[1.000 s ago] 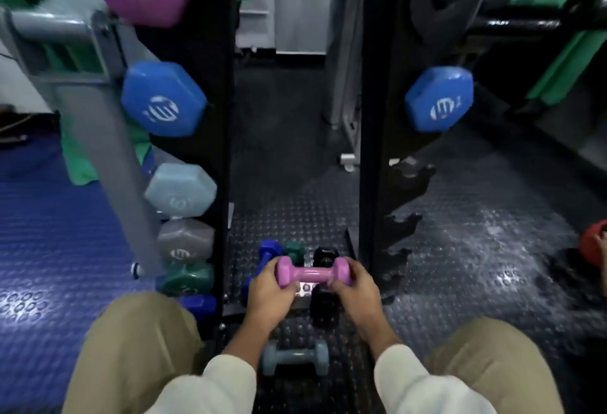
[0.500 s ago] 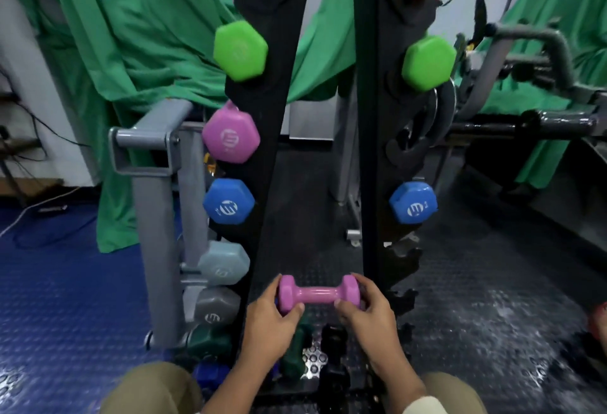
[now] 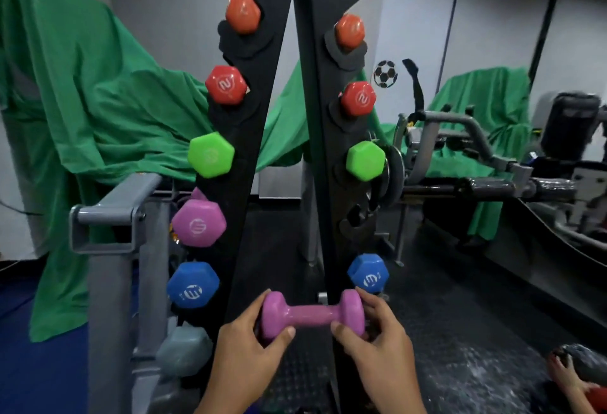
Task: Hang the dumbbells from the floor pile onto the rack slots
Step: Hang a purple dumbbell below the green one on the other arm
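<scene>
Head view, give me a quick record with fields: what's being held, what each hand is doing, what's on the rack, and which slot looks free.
held item: pink dumbbell, horizontal, low in front of the rack
left hand: holds the dumbbell's left head
right hand: holds the dumbbell's right head
rack: two dark uprights
left upright: orange, red, green, purple dumbbell, blue, grey
right upright: orange, red, green, then blue
free slot: empty slot on the right upright, between green and blue, level with the purple one

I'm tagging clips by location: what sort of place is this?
Most likely a gym: a black dumbbell rack holding coloured dumbbells, a grey weight machine and studded rubber flooring.
</scene>
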